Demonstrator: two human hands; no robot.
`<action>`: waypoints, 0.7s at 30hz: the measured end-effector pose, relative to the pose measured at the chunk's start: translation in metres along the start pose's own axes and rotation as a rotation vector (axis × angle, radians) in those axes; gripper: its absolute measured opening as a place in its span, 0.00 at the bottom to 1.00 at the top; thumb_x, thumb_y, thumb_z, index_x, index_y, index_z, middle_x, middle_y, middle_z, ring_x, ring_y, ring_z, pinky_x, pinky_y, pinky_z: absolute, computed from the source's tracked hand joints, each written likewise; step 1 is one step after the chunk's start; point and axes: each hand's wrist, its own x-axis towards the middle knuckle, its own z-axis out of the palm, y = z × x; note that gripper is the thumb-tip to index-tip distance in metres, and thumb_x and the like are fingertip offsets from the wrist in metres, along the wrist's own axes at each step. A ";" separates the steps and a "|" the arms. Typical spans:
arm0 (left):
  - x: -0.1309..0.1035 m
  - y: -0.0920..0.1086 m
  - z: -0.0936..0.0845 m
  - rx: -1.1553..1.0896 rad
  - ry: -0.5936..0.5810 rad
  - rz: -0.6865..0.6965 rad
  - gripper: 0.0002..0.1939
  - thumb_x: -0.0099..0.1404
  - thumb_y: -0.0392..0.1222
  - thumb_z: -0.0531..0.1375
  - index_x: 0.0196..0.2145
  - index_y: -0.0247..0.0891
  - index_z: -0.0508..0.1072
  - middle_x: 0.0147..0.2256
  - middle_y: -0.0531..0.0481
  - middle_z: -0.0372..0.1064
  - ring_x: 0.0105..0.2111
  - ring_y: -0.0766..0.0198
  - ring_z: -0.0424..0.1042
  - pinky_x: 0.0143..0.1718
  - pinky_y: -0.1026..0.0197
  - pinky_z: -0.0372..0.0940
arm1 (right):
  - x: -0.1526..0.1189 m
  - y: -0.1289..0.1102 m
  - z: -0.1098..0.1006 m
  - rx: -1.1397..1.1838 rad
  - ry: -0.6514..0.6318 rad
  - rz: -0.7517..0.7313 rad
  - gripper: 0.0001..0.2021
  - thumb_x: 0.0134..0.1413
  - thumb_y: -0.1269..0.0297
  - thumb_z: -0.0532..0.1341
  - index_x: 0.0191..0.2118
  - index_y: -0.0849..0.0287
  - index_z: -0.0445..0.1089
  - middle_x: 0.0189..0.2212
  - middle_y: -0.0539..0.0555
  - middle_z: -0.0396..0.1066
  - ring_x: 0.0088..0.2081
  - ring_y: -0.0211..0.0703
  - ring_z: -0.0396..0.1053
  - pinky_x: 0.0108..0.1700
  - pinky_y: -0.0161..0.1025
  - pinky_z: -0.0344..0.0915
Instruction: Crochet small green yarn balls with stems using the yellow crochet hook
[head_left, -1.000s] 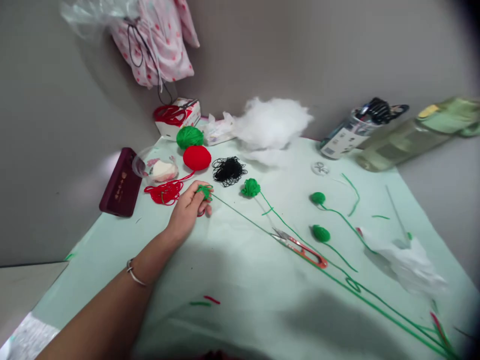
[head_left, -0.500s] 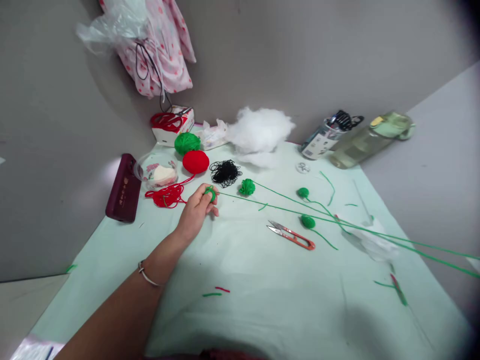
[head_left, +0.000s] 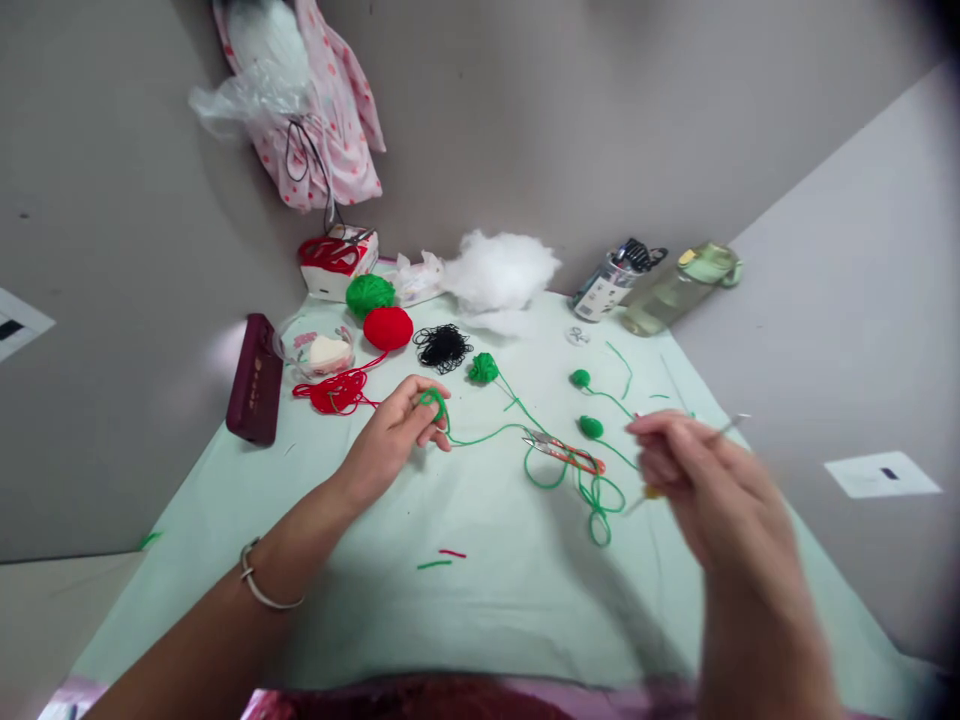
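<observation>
My left hand (head_left: 397, 425) is closed on a small green yarn piece (head_left: 433, 402), with a loop of yarn standing up from the fingers. From it a green strand (head_left: 487, 438) runs right to loose loops (head_left: 600, 500) lying over and beside the orange thread snips (head_left: 574, 457). My right hand (head_left: 705, 470), blurred, is closed around a thin tool, apparently a crochet hook (head_left: 735, 422); its metal end sticks out to the right, and a bit of yellow shows below the fingers. A small green yarn ball (head_left: 483, 368) lies beyond my left hand.
Two small green knitted pieces (head_left: 591, 427) lie left of my right hand. Red yarn (head_left: 337, 390), a red ball (head_left: 388, 328), black cord (head_left: 442, 348) and white stuffing (head_left: 499, 270) sit behind. A phone (head_left: 255, 380) stands left; a bottle (head_left: 682, 290) leans back right.
My right hand has come into view from the right with the thin tool. The green strands, stretched taut to the right before, now lie slack in loops by the snips.
</observation>
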 end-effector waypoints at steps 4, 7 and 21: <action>-0.005 -0.007 -0.002 0.045 -0.029 -0.008 0.08 0.68 0.46 0.61 0.39 0.40 0.73 0.24 0.59 0.62 0.25 0.62 0.73 0.34 0.59 0.66 | -0.002 -0.012 0.085 0.627 -0.450 0.280 0.28 0.67 0.38 0.57 0.34 0.58 0.79 0.30 0.55 0.70 0.31 0.43 0.67 0.34 0.43 0.67; -0.005 -0.023 -0.002 0.053 -0.019 -0.030 0.07 0.67 0.45 0.60 0.35 0.40 0.71 0.26 0.57 0.65 0.24 0.64 0.71 0.32 0.60 0.63 | 0.002 0.004 0.126 0.577 -0.515 0.311 0.30 0.68 0.37 0.57 0.34 0.60 0.79 0.27 0.52 0.70 0.25 0.36 0.61 0.28 0.37 0.59; -0.009 -0.048 -0.016 -0.066 -0.003 -0.240 0.14 0.69 0.53 0.59 0.33 0.41 0.70 0.27 0.56 0.62 0.23 0.65 0.68 0.29 0.60 0.61 | 0.021 0.025 0.149 0.831 -0.341 0.496 0.30 0.61 0.33 0.62 0.29 0.60 0.74 0.28 0.54 0.76 0.19 0.35 0.66 0.23 0.37 0.66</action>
